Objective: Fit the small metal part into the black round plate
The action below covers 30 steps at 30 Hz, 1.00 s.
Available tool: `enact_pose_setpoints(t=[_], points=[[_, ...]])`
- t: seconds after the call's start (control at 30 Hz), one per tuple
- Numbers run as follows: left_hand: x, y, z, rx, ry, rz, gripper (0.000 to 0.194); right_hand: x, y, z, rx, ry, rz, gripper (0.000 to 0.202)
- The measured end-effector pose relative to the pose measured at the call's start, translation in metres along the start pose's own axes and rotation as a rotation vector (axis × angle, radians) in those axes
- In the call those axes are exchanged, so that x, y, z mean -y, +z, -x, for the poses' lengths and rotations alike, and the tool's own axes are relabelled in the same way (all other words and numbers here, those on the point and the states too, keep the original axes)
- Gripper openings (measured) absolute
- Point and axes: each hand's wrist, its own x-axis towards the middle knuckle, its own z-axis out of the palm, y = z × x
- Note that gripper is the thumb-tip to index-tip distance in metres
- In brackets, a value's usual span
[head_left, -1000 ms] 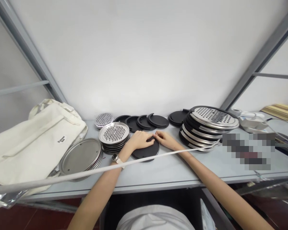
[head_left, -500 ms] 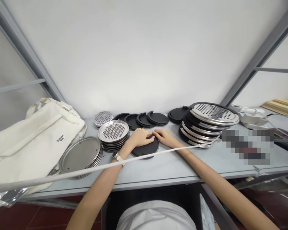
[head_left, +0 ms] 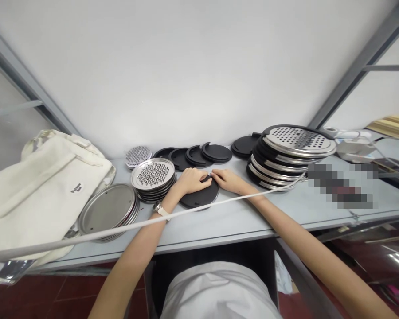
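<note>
Your left wrist (head_left: 169, 204) carries a watch (head_left: 160, 210) with a silver-toned case (head_left: 157, 206) and a pale, off-white strap (head_left: 164, 213). The case's shape is too small to tell. Your left forearm (head_left: 134, 261), right forearm (head_left: 302, 243), left hand (head_left: 191, 180) and right hand (head_left: 229, 181) are bare. Your top (head_left: 216, 288) is whitish grey, with soft creases across the front.

Two hands (head_left: 193, 179); one black disc (head_left: 201, 197) beside them; clockwise round it: one plain-plate stack (head_left: 108, 208), eight o'clock; two small top graters (head_left: 153, 173), ten; four lipped discs (head_left: 219, 153), twelve; one large top grater (head_left: 297, 139), two.
</note>
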Motion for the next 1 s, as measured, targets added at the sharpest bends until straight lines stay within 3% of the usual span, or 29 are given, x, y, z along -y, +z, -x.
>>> enact_pose_setpoints(t=[0.4,0.53,0.67,1.0], points=[[0.0,0.0003,-0.0008,0.022,-0.035,-0.028,0.035,0.0005,-0.0039,0.0033,0.001,0.011,-0.065,0.04],[-0.0026,-0.0024,0.0008,0.013,-0.04,-0.02,0.027,0.0019,-0.0061,0.0039,0.022,0.033,-0.075,0.039],[-0.0067,-0.0072,0.002,0.03,-0.006,0.023,0.034,0.0015,-0.0082,0.0052,0.062,0.045,-0.085,0.036],[-0.0043,-0.0072,0.0004,0.053,0.01,0.093,0.03,-0.0039,-0.0079,0.006,0.075,0.016,-0.159,0.029]])
